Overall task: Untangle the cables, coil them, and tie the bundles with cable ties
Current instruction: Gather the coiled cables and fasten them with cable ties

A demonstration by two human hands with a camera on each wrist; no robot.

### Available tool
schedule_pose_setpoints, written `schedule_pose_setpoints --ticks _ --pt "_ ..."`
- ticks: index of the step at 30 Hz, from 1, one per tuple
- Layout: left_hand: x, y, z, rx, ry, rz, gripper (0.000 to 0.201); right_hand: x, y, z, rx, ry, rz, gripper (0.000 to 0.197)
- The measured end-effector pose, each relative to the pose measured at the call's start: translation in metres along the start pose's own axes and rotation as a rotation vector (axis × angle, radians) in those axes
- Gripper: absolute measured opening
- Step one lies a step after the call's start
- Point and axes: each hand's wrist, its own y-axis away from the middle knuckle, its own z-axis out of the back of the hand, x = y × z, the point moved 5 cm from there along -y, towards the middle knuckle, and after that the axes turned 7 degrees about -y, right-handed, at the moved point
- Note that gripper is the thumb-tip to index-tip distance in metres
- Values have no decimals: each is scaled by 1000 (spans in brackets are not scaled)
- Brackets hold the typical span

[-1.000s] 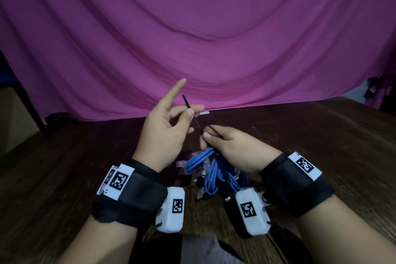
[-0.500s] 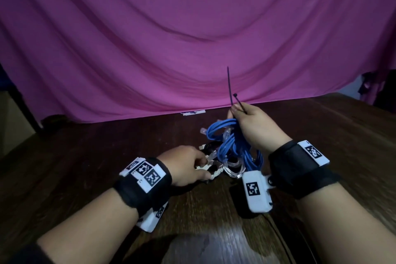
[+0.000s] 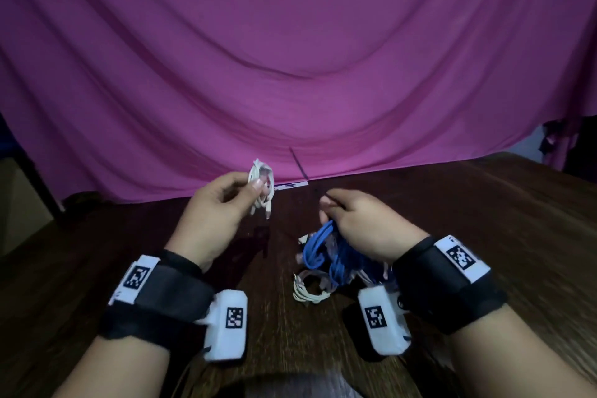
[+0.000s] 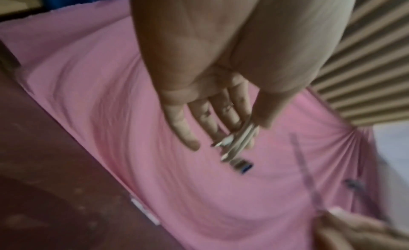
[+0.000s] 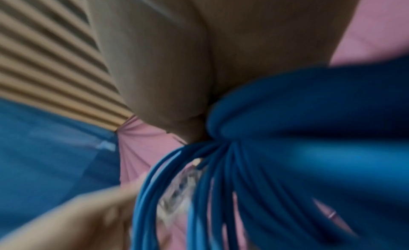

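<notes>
While the left hand (image 3: 215,213) is raised above the dark wooden surface (image 3: 484,223), its thumb and fingers pinch a small white cable bundle (image 3: 262,188) — loops up, plug ends dangling. Beside it, apart, the right hand (image 3: 357,223) is curled around a coil of blue cable (image 3: 318,247), holding it just over the surface, and pinches a thin black cable tie (image 3: 298,164) that sticks up against the pink cloth (image 3: 290,58). Another pale cable bundle (image 3: 308,289) lies on the surface beneath the blue coil.
</notes>
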Motion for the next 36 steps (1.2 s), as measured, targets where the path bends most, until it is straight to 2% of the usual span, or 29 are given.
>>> schedule_pose_setpoints --ticks 3,6,10,12,16,19,22,26,27,31,36 --pt "-20 8 -11 -71 13 -153 15 0 3 -13 74 101 -6 30" --pt "-26 14 -23 -108 -52 -228 8 -2 4 -19 99 126 -9 27" --pt "-15 16 -33 -46 -144 -213 11 -2 5 -22 102 117 -7 29" --pt "-11 19 -33 -51 -149 -194 19 -1 6 -23 107 96 -7 29" --pt "-3 17 -29 -155 -105 -153 18 2 6 -23 106 -48 -24 32" --pt "5 13 -24 -209 -4 -81 18 3 6 -17 28 -136 -15 28" --pt "6 14 -21 -228 -17 -77 22 4 6 -12 -48 -157 16 28" --pt "-4 16 -23 -146 10 -137 44 11 6 -12 -88 -195 68 35" --pt "-6 17 -25 -121 10 -135 44 12 7 -15 -68 -240 63 36" --pt "-18 22 -33 -73 86 -141 15 20 11 -23 46 -303 73 30" --pt "-22 22 -33 -73 118 -123 11 28 17 -28 153 -331 86 32"
